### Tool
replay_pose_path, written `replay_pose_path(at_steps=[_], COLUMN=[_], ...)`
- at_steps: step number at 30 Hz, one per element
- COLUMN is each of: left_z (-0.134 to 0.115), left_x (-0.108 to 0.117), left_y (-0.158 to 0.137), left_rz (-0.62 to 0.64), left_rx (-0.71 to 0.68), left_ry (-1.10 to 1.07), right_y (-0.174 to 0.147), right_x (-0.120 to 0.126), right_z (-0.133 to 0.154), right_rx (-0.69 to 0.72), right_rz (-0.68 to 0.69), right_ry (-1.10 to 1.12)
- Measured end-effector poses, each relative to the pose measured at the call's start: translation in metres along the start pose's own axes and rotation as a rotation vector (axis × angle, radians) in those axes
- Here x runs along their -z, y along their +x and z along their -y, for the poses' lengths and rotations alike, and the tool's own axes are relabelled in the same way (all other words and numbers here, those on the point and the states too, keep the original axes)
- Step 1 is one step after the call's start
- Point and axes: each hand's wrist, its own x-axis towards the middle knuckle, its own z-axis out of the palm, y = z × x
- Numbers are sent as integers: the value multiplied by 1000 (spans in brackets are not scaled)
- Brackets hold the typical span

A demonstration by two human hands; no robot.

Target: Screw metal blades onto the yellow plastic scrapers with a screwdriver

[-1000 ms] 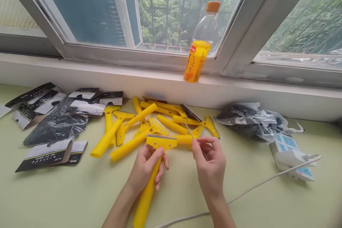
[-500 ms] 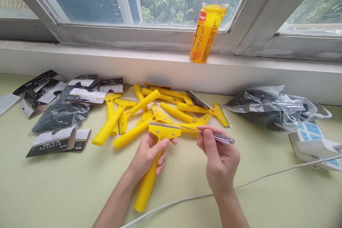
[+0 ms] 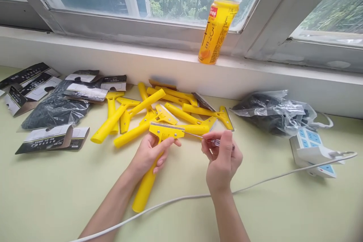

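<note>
My left hand is closed around the neck of a yellow scraper, its wide head up and its handle slanting down towards me. Two small screws show on the head, under a metal strip along its top edge. In my right hand is a small screwdriver with a clear handle, held between thumb and fingers. Its thin shaft points left, the tip at or close to the right end of the scraper head; whether they touch I cannot tell. Behind my hands lies a pile of several yellow scrapers.
Black-and-white packaging cards and a plastic bag of black items lie left. Another black-filled bag and a power strip are at right. A white cable crosses the table in front. A yellow-labelled bottle stands on the sill.
The whole view has shifted, so most things sit further left and slightly higher. My right hand has turned a little about the screwdriver. Both hands keep their holds.
</note>
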Motion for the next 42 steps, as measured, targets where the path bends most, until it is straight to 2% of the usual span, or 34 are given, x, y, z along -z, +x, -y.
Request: replay_pose_path(at_steps=[5, 7, 10, 13, 16, 19, 22, 25, 30, 37, 39, 42], left_z=[0, 0, 3, 9, 14, 14, 11, 9, 8, 7, 6, 2], left_x=[4, 5, 5, 0, -6, -9, -9, -9, -9, -7, -7, -6], left_y=[2, 2, 2, 0, 0, 0, 1, 1, 1, -1, -1, -1], left_rz=[-1, 34, 122, 299, 598, 845, 966, 1013, 1005, 1012, 1011, 1007], left_rx=[40, 50, 50, 25, 59, 127, 110, 103, 107, 137, 150, 123], left_ry=[-36, -85, -186, -450, -828, -1120, -1287, -1311, -1330, -1287, -1296, -1314], right_y=[7, 11, 16, 17, 15, 9, 2, -5, -9, -8, -8, -7], right_x=[-3, -4, -4, -4, -5, -10, -14, -17, -17, -18, -16, -11], right_z=[2, 1, -1, 1, 2, 2, 1, -1, -1, 1, -1, -7], right_rx=[-75, -126, -240, -348, -392, -366, -308, -276, -279, -248, -211, -76], right_rz=[-161, -176, -129, -75, -33, 37, 142, 228, 348, 381, 363, 329], right_ry=[77, 157, 297, 412, 463, 465, 450, 429, 444, 440, 337, 72])
